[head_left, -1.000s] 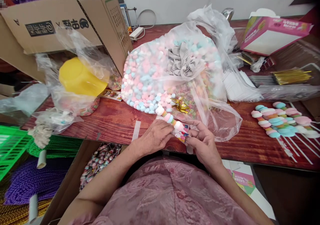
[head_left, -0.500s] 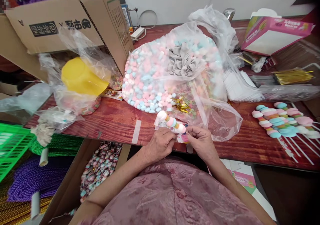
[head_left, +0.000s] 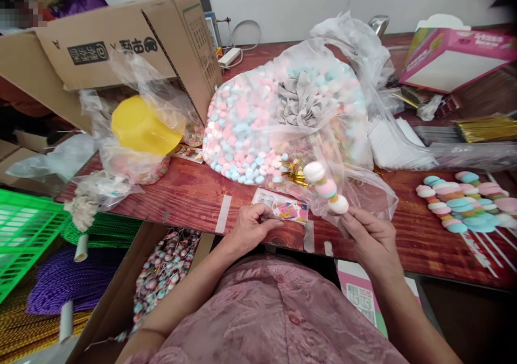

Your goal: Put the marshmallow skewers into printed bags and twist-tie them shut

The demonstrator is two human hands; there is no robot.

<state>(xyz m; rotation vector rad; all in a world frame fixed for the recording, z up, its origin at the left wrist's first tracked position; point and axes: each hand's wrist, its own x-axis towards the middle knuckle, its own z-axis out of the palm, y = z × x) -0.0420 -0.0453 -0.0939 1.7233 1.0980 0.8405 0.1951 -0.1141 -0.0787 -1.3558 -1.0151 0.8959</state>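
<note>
Right hand (head_left: 369, 235) grip pinched on stick end of marshmallow skewer (head_left: 326, 187); long axis tilts up-left, above desk (head_left: 194, 194) edge. Printed wrapper (head_left: 283, 209) flat on desk, just left of skewer. Left hand (head_left: 252, 226) nearer, fingertips pinching wrapper's near-left edge.

The right hand (head_left: 369, 235) hides the stick of the marshmallow skewer (head_left: 326, 187).

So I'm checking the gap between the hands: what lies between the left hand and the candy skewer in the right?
In the head view, between the left hand and the candy skewer in the right hand lies a printed wrapper on the table.
</note>
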